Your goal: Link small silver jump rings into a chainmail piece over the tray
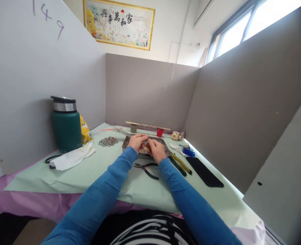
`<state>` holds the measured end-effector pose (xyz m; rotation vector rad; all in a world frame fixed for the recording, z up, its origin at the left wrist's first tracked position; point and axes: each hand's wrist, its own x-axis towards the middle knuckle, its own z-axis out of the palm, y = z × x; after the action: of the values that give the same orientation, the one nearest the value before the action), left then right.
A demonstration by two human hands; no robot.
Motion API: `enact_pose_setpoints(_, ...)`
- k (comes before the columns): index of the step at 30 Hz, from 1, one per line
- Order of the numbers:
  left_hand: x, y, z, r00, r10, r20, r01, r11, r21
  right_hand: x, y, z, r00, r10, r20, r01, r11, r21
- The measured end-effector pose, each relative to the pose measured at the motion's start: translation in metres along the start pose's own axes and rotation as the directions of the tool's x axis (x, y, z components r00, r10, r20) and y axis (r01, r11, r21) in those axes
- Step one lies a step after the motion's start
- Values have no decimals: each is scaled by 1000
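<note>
Both hands meet over a metal tray [167, 149] that holds small gold-coloured pieces [144, 149]. My left hand [137, 142] has its fingers pinched together above the tray's left part. My right hand [156, 149] is closed too, its fingertips almost touching the left ones. Whatever lies between the fingertips is too small to make out. On the cloth just in front of the tray rest black-handled pliers [147, 170] with their handles spread. To the left of the tray lies a pile of silver rings or chain with red beads [108, 141].
At left stand a green flask [67, 131], a yellow packet [85, 129] and a white cloth [72, 156] over black handles. Yellow-handled pliers [181, 163], a black phone [204, 172] and a blue tassel [187, 150] lie right. Behind are a red cup [160, 132] and a stick [147, 126].
</note>
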<state>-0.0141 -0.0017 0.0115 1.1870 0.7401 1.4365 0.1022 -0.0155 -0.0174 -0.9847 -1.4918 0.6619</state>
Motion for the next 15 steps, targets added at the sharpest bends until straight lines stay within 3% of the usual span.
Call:
enact_pose_setpoints(7,-4,2,2,996,23,81,-25,999,30,-4,-10,3,987,109,115,-138,947,289)
enact_pose_setpoints(11,-5,3,2,992,-22,125,36,993,-109,-6,-14,4,950,154,272,-282,798,532)
enact_pose_setpoints(15,-5,1,3,983,-70,169,103,976,-194,-8,-16,7,913,113,392,-361,667,651)
